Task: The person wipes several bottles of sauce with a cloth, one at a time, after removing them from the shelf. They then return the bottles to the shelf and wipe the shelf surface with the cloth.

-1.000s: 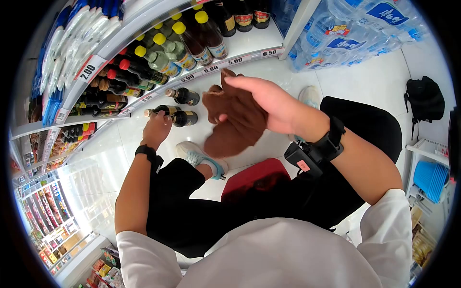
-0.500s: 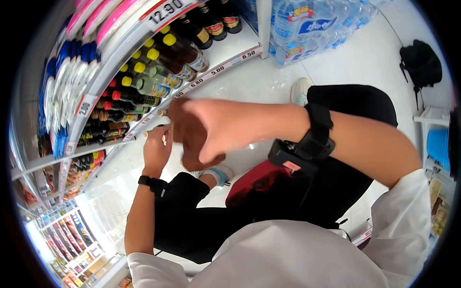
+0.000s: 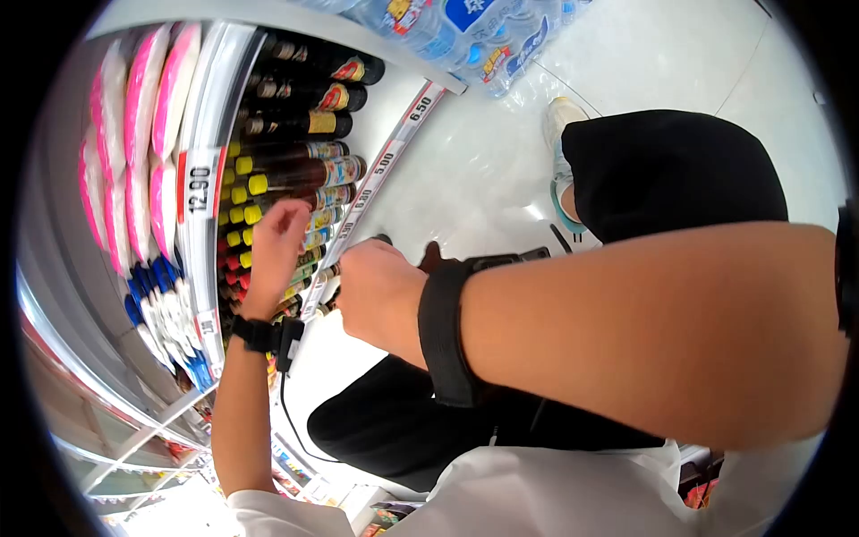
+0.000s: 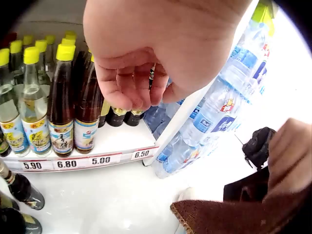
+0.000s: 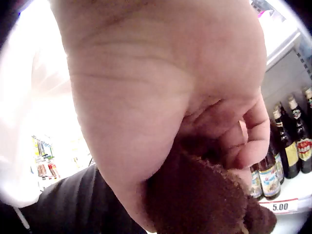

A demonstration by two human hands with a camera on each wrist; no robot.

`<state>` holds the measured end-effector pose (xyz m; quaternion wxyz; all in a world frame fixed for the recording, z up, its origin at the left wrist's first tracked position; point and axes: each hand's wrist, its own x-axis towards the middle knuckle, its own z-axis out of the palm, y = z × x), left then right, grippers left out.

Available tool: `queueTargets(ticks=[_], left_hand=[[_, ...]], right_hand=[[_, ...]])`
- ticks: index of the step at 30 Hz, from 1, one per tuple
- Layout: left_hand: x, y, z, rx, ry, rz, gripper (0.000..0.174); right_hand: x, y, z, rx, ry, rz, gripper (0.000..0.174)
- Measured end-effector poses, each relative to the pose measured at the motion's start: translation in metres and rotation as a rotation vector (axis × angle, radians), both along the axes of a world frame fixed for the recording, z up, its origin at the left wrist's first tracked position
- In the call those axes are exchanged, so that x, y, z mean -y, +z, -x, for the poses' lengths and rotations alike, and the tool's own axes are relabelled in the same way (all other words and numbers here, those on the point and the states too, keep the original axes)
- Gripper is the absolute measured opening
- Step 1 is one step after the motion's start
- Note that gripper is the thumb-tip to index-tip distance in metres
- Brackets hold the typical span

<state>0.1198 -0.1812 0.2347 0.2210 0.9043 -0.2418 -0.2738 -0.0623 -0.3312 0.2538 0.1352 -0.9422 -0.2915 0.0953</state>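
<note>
In the head view my left hand [image 3: 279,255] is raised in front of the yellow-capped bottles [image 3: 259,183] on the low shelf. Its fingers bend loosely with nothing held, as the left wrist view shows. My right hand [image 5: 161,87] grips a brown cloth [image 5: 195,204], bunched under the palm and hanging below the fingers. From above, the right hand is near the shelf's front edge, hiding most of the cloth. Several dark bottles [image 4: 24,190] stand on the floor before the shelf, in the left wrist view's lower left corner.
Price labels [image 4: 67,164] run along the shelf's front edge [image 4: 117,158]. Dark bottles with red labels [image 3: 344,94] stand farther along the shelf. Wrapped packs of water bottles [image 4: 214,117] sit beyond the shelf's end. Pink and white bags [image 3: 143,107] lie on the shelf above.
My left hand has left the dark floor bottles and risen to the shelf. My right hand has moved left towards the shelf with the brown cloth. The head view has turned.
</note>
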Motion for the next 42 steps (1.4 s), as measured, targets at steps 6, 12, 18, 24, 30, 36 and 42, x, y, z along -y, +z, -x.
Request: queueTargets(ticks=[6,12,18,24,30,36,42], left_hand=[[0.079,-0.039,-0.051,-0.204,0.214,0.354,0.027],[0.132,-0.077,-0.092,-0.145,0.37,0.58,0.029],[0.171,-0.09,-0.119,-0.032,0.494,0.695,0.025],[0.192,-0.09,-0.135,-0.043,0.5,0.616,0.021],[0.204,-0.103,-0.128,-0.073,0.642,0.626,0.028],[0.199,-0.115,-0.144,0.022,0.636,0.57,0.032],[0.2,-0.111,-0.142,0.11,0.564,0.555,0.031]], right_hand=[[0.0,0.0,0.024,-0.182,0.006,0.119,0.015],[0.004,0.009,0.038,-0.211,0.151,0.089,0.022],[0.003,0.008,0.041,-0.223,0.175,0.119,0.022],[0.01,0.011,0.033,-0.245,0.196,0.083,0.022],[0.012,0.012,0.033,-0.206,0.158,0.096,0.021],[0.011,0.009,0.033,-0.221,0.192,0.13,0.02],[0.008,0.009,0.034,-0.218,0.17,0.167,0.018]])
